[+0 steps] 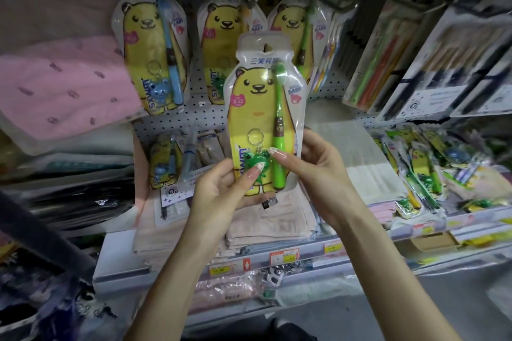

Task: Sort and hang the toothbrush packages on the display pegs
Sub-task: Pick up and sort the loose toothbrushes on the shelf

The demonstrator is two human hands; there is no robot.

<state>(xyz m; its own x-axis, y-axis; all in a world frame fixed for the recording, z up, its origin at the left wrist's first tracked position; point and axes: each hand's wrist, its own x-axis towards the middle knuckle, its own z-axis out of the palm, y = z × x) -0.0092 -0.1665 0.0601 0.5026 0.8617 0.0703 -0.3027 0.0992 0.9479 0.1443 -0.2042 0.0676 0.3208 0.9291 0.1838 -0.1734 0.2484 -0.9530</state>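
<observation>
While both hands hold it upright in front of the white perforated pegboard (205, 115), the clear plastic toothbrush package with a yellow bear card, green brush and green frog keyring (260, 108) has its hang-hole on top, off any peg. The left hand (221, 191) grips its lower left corner, thumb on the front and fingers curled behind. The right hand (318, 166) pinches its lower right edge, thumb tip pressed on the front just beside the frog and fingers wrapped behind.

Against the pegboard's upper part, three similar bear packages hang from black pegs: one with a blue brush (155, 58) at the left, a middle one (219, 44) partly hidden behind the held package, and one with a green brush (291, 25) to the right. Below the pegboard at its left foot, another blue-brush package (163, 163) leans on folded beige cloths (271, 219). Right of the pegboard, a loose heap of green and blue bear packages (421, 169) lies on the shelf, with boxed toothbrush sets (374, 63) hanging above it. Left of the pegboard sits a bagged pink printed cloth (63, 86).
</observation>
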